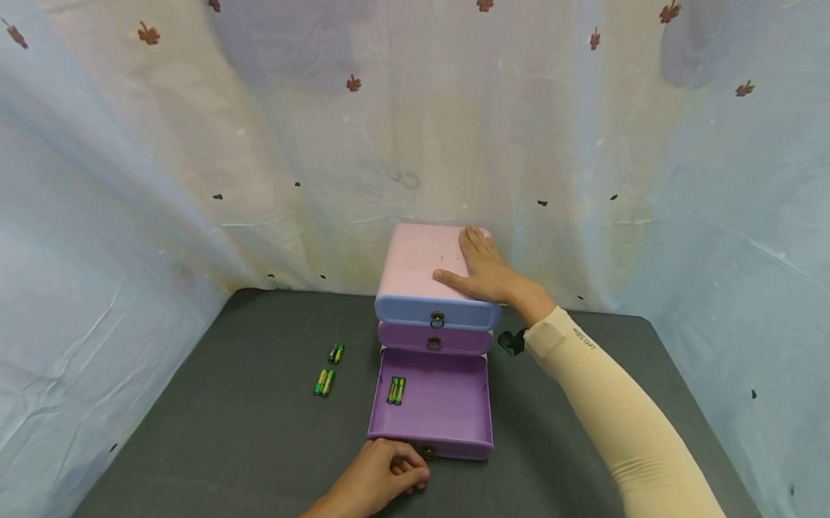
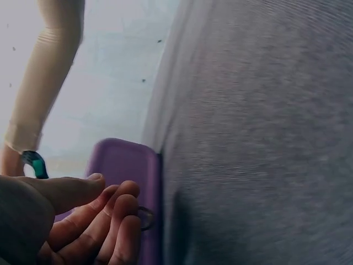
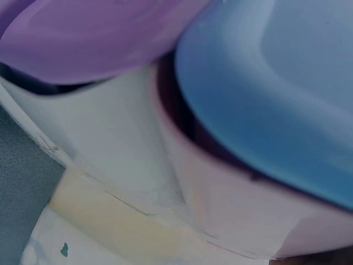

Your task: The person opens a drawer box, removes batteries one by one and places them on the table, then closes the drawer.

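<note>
A small drawer cabinet [image 1: 422, 255] with a pink top stands on the dark table. Its blue top drawer [image 1: 405, 311] and purple middle drawer [image 1: 400, 336] are closed or nearly so. The purple bottom drawer [image 1: 449, 405] is pulled out, with a pair of green batteries [image 1: 396, 391] lying inside at its left. My left hand [image 1: 382, 476] is at that drawer's front, fingers loosely bent beside the ring pull [image 2: 146, 218]; no grip on the ring shows. My right hand [image 1: 488, 274] rests flat on the pink top, fingers spread.
Left of the cabinet, two more pairs of batteries lie on the table: one nearer pair [image 1: 324, 382] and one farther pair [image 1: 336, 354]. A patterned curtain [image 1: 309, 128] hangs behind and around the table [image 1: 251, 438]. A dark strap-like piece [image 1: 511, 342] hangs by my right wrist.
</note>
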Available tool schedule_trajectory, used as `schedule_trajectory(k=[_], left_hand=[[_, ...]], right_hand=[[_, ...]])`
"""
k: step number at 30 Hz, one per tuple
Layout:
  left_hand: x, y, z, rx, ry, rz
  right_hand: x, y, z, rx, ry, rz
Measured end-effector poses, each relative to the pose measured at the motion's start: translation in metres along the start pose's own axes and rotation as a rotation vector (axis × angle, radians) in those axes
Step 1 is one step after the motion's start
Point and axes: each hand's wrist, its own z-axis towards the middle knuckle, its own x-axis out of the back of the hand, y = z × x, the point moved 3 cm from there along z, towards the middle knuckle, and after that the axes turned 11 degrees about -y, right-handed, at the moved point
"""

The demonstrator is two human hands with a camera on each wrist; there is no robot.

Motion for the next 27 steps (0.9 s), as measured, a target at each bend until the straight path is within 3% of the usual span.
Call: schedule_trajectory(k=[13,27], left_hand=[[0.024,0.029,-0.003,-0.051,0.032,0.075],[0.058,0.042,0.004,-0.081,0.123,0.215]], right_hand=[[0.0,0.001,0.0,0.001,-0.011,0.006],[0.0,0.0,0.0,-0.006,-0.009,0.006]])
